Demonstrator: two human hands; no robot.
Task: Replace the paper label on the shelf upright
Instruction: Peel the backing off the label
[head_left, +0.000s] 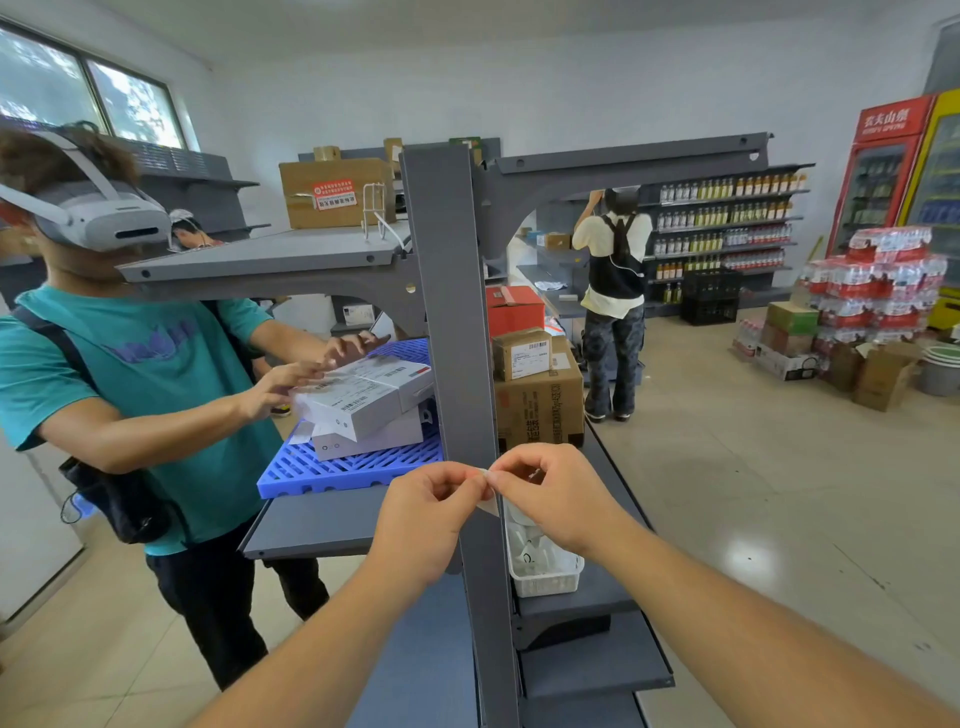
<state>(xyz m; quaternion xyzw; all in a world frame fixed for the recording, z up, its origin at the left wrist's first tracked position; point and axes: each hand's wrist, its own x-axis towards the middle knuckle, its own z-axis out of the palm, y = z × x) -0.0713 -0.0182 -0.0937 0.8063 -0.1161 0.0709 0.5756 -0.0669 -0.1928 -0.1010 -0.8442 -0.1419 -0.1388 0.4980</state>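
my left hand (431, 499) and right hand (545, 488) meet at centre frame, both pinching a small white paper label (485, 480) between their fingertips; it sits right in front of the grey shelf upright (457, 312)

You see a dark grey shelf upright (457, 322), a white paper label (487, 491), a blue slatted tray (343, 467), brown cardboard boxes (540, 405), and a white basket (545, 571).
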